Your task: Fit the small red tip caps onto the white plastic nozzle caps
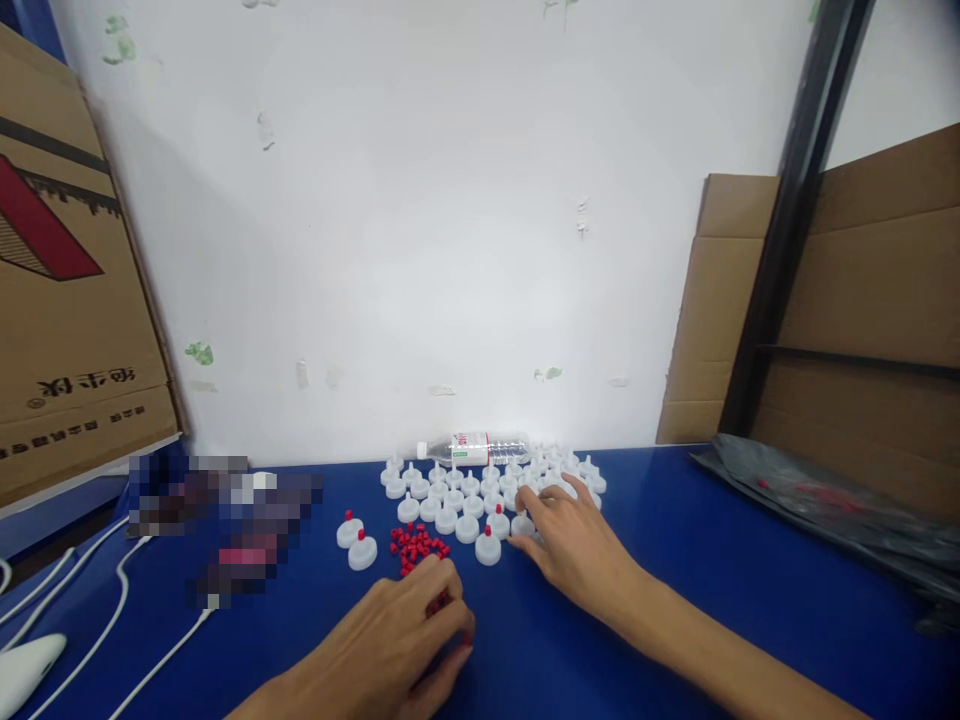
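My left hand is closed near the front of the table, with a small bit of red showing between thumb and fingertip, a red tip cap. Just beyond it lies a loose pile of small red tip caps, partly covered by the fingers. My right hand reaches over the group of white spouted lids, its thumb and fingers around one white spouted lid. Beside that hand, another white lid wears a red tip. Left of the pile, two more red-tipped lids stand upright.
A clear bottle lies on its side against the wall, behind several white lids. At left are blurred items with white cables and a cardboard box. Dark plastic sheeting lies at right on the blue table.
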Action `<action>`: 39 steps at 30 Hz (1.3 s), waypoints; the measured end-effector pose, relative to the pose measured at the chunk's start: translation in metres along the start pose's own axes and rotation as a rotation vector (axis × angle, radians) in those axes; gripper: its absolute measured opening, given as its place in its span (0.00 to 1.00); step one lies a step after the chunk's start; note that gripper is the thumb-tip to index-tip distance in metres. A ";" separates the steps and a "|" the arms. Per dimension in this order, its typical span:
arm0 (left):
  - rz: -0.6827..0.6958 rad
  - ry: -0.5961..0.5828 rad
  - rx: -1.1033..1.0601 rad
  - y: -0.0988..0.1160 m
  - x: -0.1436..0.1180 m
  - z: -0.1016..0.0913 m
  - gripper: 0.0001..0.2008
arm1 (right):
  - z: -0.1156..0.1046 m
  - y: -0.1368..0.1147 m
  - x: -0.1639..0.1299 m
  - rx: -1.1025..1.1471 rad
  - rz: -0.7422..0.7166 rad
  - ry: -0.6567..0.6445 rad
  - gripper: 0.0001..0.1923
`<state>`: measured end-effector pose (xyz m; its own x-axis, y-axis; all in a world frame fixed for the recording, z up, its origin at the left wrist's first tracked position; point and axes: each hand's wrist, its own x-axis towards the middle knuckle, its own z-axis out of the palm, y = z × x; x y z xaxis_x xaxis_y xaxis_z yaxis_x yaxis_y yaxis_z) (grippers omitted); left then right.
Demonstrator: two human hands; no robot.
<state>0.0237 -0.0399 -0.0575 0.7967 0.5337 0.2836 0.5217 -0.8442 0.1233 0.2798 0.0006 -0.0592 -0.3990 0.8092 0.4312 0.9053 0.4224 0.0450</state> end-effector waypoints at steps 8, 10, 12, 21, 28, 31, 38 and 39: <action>-0.096 0.250 -0.060 -0.009 0.001 0.001 0.08 | 0.002 0.002 0.003 0.108 -0.046 0.035 0.13; -0.124 0.339 -0.041 -0.012 0.002 0.001 0.07 | -0.002 0.001 0.002 0.115 -0.060 0.101 0.14; -0.142 0.402 -0.030 -0.014 0.002 0.001 0.07 | -0.006 -0.001 0.000 0.163 -0.073 0.148 0.16; -0.016 0.525 -0.080 -0.018 -0.002 0.007 0.09 | -0.007 -0.033 -0.013 0.386 -0.410 0.174 0.24; -0.037 0.465 -0.114 -0.017 0.000 0.005 0.10 | -0.005 -0.036 -0.013 0.393 -0.475 0.222 0.20; -0.062 0.449 -0.105 -0.015 0.000 0.003 0.09 | -0.008 -0.036 -0.013 0.388 -0.451 0.277 0.18; -0.041 0.483 -0.183 -0.008 0.000 0.005 0.08 | -0.008 -0.040 -0.018 0.509 -0.412 0.344 0.15; -0.044 0.505 -0.181 -0.008 0.001 0.005 0.08 | -0.008 -0.040 -0.018 0.508 -0.402 0.349 0.16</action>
<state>0.0213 -0.0322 -0.0632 0.5055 0.5164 0.6912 0.4550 -0.8402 0.2950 0.2521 -0.0341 -0.0611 -0.5397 0.4108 0.7348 0.4861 0.8647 -0.1265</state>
